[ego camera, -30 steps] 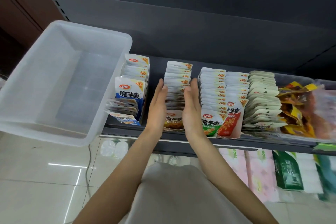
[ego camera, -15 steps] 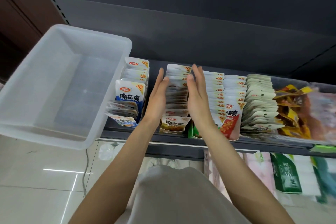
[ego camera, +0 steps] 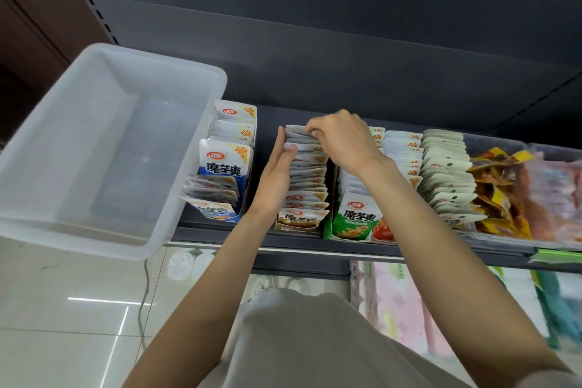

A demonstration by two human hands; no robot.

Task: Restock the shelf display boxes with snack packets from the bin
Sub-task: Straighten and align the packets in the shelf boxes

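- Dark shop shelf (ego camera: pixel 315 239) at chest height, pale floor below;
- I see my right hand (ego camera: pixel 343 138) pinching packet tops at the far end of the brown display box (ego camera: pixel 299 225); my left hand (ego camera: pixel 277 173), fingers straight, presses the row's left side;
- The row runs away from me, so the right hand is nearer the back gap;
- Left of the box, the clear bin (ego camera: pixel 189 148) looks empty.

Right hand (ego camera: pixel 341 138) covers the back packets of the brown display box (ego camera: pixel 299 225); whether its curled fingertips pinch one, cannot tell. Right of that box: red-fronted box (ego camera: pixel 382 228) mostly hidden behind the forearm. Farther right, loose snack bags (ego camera: pixel 541 195) blurred, cut by frame edge.
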